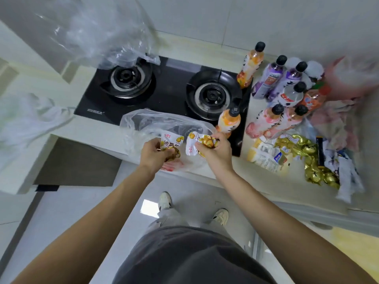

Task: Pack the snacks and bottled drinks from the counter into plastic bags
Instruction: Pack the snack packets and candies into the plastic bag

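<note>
A clear plastic bag (143, 124) lies open on the front of the stove and counter edge. My left hand (152, 155) grips a white and yellow snack packet (171, 141) over the bag's mouth. Beside it my right hand (214, 149) holds a second, similar snack packet (193, 143). An orange bottled drink (228, 121) stands just behind my right hand. More bottles (281, 93), purple, pink, orange and clear, stand on the counter at the right. In front of them lie gold-wrapped snacks (307, 158) and white packets (266, 156).
A black two-burner gas stove (168, 93) fills the middle of the counter. Another clear bag (98, 35) hangs blurred at upper left, and a white bag (24, 117) sits at the left. A pink bag (352, 78) lies at far right. My feet stand on the tiled floor.
</note>
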The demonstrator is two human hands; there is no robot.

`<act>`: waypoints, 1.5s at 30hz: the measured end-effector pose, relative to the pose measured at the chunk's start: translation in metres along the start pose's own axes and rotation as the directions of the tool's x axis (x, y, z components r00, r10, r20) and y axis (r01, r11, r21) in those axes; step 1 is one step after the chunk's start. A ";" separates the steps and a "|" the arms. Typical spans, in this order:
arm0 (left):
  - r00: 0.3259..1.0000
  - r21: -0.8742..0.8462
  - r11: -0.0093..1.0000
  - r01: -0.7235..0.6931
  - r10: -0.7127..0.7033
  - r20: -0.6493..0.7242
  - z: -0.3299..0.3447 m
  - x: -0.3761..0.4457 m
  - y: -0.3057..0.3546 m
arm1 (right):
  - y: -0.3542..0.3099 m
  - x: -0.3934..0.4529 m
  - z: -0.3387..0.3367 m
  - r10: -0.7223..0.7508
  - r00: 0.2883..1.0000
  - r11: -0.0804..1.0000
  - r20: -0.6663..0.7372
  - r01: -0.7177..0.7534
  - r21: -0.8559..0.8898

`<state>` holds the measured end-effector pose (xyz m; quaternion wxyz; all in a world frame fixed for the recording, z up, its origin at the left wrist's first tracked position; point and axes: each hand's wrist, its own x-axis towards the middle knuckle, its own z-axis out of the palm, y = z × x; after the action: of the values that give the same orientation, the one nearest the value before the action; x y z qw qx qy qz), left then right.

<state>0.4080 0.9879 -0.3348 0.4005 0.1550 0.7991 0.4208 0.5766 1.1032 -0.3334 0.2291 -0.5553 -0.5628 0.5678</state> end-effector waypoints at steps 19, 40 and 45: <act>0.912 0.546 0.733 -0.405 0.365 0.186 -0.038 0.074 -0.015 | 0.002 0.034 0.097 -0.297 0.955 0.777 0.008 0.246 -0.579; 0.638 0.451 0.458 -0.766 0.456 0.621 0.198 -0.019 0.036 | 0.082 0.010 -0.174 -0.250 0.943 0.788 -0.218 0.068 -0.612; 0.705 0.516 0.493 -0.701 0.365 0.609 0.277 -0.032 0.042 | 0.107 0.039 -0.243 -0.162 0.981 0.741 -0.103 0.052 -0.669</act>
<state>0.6385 1.1461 -0.3752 0.3129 0.6308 0.6972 0.1346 0.8209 1.2030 -0.3828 0.0922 -0.6093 -0.7391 0.2720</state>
